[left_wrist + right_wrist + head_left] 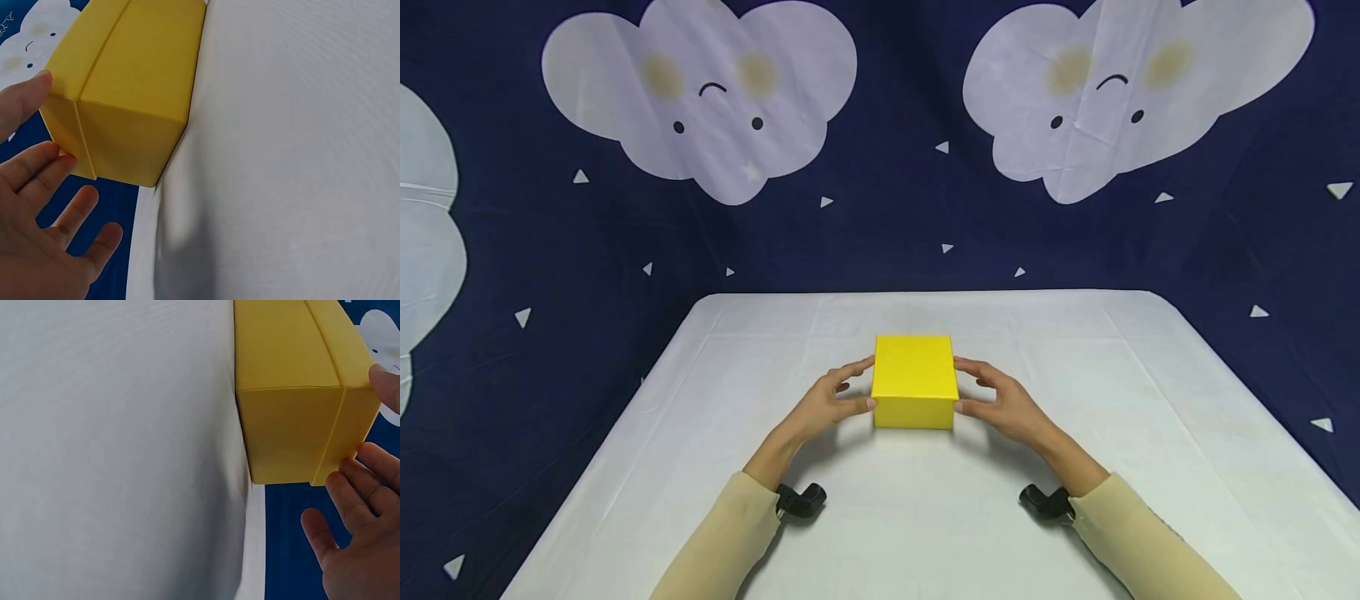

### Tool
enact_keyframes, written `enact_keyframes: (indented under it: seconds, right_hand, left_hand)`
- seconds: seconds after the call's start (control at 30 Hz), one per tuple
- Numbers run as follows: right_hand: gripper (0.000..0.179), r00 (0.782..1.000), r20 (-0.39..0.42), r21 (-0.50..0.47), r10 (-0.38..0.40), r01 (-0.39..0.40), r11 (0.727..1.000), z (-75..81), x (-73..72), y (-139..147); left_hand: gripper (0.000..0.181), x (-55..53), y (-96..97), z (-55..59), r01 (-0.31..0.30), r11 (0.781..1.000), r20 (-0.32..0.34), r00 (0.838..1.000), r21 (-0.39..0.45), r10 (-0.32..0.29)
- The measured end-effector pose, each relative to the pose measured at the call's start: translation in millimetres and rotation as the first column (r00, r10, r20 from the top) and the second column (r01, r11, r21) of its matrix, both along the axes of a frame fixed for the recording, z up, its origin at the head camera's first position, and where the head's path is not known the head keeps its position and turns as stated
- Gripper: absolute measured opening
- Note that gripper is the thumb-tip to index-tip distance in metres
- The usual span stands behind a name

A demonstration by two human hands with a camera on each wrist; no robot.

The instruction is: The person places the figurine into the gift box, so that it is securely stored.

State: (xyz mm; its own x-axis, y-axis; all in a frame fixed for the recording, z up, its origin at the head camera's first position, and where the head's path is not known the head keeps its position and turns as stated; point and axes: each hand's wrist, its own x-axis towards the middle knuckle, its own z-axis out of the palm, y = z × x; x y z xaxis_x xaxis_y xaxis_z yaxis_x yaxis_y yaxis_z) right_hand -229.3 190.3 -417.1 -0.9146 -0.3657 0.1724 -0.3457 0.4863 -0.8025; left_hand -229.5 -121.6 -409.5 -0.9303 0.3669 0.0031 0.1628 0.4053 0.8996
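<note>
A yellow box (916, 367) with a fitted lid sits on the white-covered table, its lid closed. My left hand (822, 407) is at its left side: in the left wrist view the thumb (31, 94) lies at a corner of the lid (67, 119) and two fingertips touch the lid's side, with the other fingers spread apart. On the opposite side is my right hand (1011, 408). Its thumb (386, 386) meets the lid's corner, and several fingertips rest along the lid's side (347, 434). Neither hand has its fingers curled round the box.
The white tablecloth (917, 517) extends around the box. Behind the table hangs a dark blue cloth (880, 242) with cloud faces and small white triangles. A black wrist camera (802, 500) is on the left wrist, another black camera (1045, 503) on the right.
</note>
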Motion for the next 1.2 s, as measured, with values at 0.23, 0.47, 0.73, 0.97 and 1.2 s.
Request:
enact_keyframes:
  seconds: [0.23,0.47,0.73,0.97,1.2]
  right_hand:
    - [0.062,1.000,0.006,0.015,0.016,-0.016,1.000,-1.8,-0.4,0.3]
    - [0.062,0.999,0.032,0.027,0.018,-0.019,0.999,-3.5,-0.9,0.5]
    - [0.061,0.999,0.032,0.029,0.020,-0.021,0.999,-6.4,-1.2,1.0]
    - [0.060,0.999,0.018,0.044,0.028,-0.029,0.999,-9.0,-3.0,1.3]
    - [0.059,0.999,0.010,0.056,0.032,-0.033,0.998,-10.2,-3.7,0.9]
  left_hand:
    - [0.068,1.0,-0.4,-0.8,0.007,1.000,0.012,1.000,-0.012,-0.007]
    - [0.068,1.8,-0.1,-2.9,0.006,1.000,0.030,1.000,0.001,-0.006]
    - [0.067,-0.7,-1.0,-8.5,0.005,1.000,0.027,1.000,-0.028,-0.005]
    - [0.068,-0.4,-0.8,-9.5,0.004,0.999,0.029,1.000,-0.036,-0.003]
    - [0.067,0.0,0.4,-10.9,-0.019,0.999,0.042,0.999,-0.043,0.021]
